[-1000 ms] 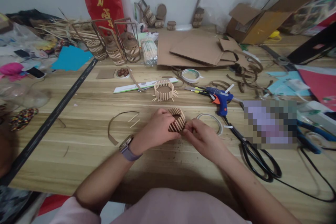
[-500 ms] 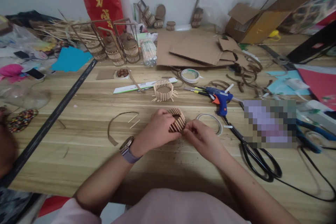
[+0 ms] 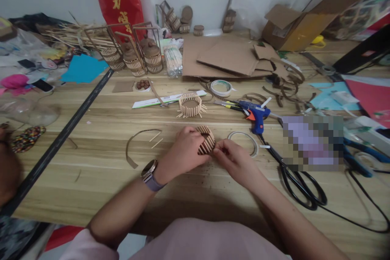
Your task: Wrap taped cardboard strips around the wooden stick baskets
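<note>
A small round basket of short wooden sticks (image 3: 208, 140) lies tilted on its side, its opening toward me. My left hand (image 3: 189, 148) is wrapped round its left side. My right hand (image 3: 233, 158) is pinched at the basket's right edge; whatever its fingertips hold is hidden or too small to name. Beyond them stands a second stick ring (image 3: 190, 106), upright with loose sticks at its foot. Left of my left hand lie a curved brown strip (image 3: 129, 150) and two loose sticks (image 3: 157, 143). A white ring of tape (image 3: 243, 140) lies behind my right hand.
A blue glue gun (image 3: 257, 115) and black scissors (image 3: 301, 185) lie to the right. Finished lidded baskets (image 3: 152, 57) stand at the back left, beside cardboard sheets (image 3: 225, 59). A co-worker's arm (image 3: 9, 170) shows at the far left.
Both hands stay almost in place around the stick basket. The view has shifted very slightly; nothing is visibly taken up or let go.
</note>
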Action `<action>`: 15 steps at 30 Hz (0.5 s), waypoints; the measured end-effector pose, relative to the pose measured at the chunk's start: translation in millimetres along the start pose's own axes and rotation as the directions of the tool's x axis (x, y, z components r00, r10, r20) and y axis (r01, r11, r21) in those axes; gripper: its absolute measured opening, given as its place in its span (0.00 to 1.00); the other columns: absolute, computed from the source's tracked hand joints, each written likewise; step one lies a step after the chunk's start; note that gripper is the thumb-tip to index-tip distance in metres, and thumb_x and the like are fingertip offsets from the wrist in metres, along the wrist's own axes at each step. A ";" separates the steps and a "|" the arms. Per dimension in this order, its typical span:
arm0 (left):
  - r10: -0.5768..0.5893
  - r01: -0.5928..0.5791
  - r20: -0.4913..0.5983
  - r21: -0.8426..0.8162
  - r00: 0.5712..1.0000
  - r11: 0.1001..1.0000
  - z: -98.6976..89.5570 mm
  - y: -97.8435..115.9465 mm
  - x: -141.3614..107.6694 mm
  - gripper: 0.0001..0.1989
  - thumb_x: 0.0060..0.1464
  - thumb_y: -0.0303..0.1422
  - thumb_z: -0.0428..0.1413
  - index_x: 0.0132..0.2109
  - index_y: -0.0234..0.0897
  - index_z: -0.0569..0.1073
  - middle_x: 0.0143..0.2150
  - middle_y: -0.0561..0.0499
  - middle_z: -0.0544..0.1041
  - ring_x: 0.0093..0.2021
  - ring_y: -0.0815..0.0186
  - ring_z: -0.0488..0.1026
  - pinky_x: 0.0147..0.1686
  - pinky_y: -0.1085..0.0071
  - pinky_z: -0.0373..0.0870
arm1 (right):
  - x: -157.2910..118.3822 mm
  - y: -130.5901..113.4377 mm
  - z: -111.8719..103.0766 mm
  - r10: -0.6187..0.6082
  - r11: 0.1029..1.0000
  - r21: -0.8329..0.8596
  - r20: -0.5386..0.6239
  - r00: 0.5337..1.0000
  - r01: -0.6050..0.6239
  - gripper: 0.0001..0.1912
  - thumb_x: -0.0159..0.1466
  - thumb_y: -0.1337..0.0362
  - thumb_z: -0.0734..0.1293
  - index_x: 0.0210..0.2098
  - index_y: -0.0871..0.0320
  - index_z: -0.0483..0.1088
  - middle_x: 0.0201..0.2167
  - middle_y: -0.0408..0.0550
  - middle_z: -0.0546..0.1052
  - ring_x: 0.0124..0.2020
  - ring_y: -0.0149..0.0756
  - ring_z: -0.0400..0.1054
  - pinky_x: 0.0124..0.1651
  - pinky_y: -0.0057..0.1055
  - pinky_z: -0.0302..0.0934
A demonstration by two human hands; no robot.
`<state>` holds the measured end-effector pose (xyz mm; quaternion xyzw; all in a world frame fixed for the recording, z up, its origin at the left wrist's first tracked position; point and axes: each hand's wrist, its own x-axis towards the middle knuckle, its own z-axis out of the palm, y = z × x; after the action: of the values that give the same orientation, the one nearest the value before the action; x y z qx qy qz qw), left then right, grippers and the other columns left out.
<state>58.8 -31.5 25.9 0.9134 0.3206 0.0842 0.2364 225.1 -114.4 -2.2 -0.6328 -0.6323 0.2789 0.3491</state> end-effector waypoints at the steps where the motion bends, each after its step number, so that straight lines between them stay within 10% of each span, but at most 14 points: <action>1: 0.009 -0.009 -0.008 0.003 1.000 1.000 1.3 -0.8 -0.3 0.08 0.50 0.33 0.64 0.33 0.35 0.74 0.37 0.47 0.79 0.49 0.53 0.68 0.53 0.60 0.66 | 0.1 -0.1 0.1 0.002 1.000 0.003 0.000 1.000 -0.002 0.11 0.65 0.60 0.59 0.27 0.54 0.63 0.21 0.41 0.67 0.24 0.32 0.59 0.26 0.29 0.53; 15: 0.052 -0.051 -0.034 0.039 0.998 0.998 -3.9 4.8 -0.5 0.08 0.54 0.34 0.63 0.31 0.34 0.74 0.35 0.46 0.78 0.47 0.54 0.69 0.51 0.59 0.67 | -0.9 3.7 4.8 0.101 0.992 0.092 -0.109 0.989 -0.091 0.09 0.59 0.59 0.65 0.25 0.54 0.65 0.22 0.42 0.68 0.24 0.34 0.60 0.28 0.32 0.54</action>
<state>59.8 -33.6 31.7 0.9240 0.3027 0.1000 0.2110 223.5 -114.7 -8.1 -0.6618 -0.5674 0.2860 0.3978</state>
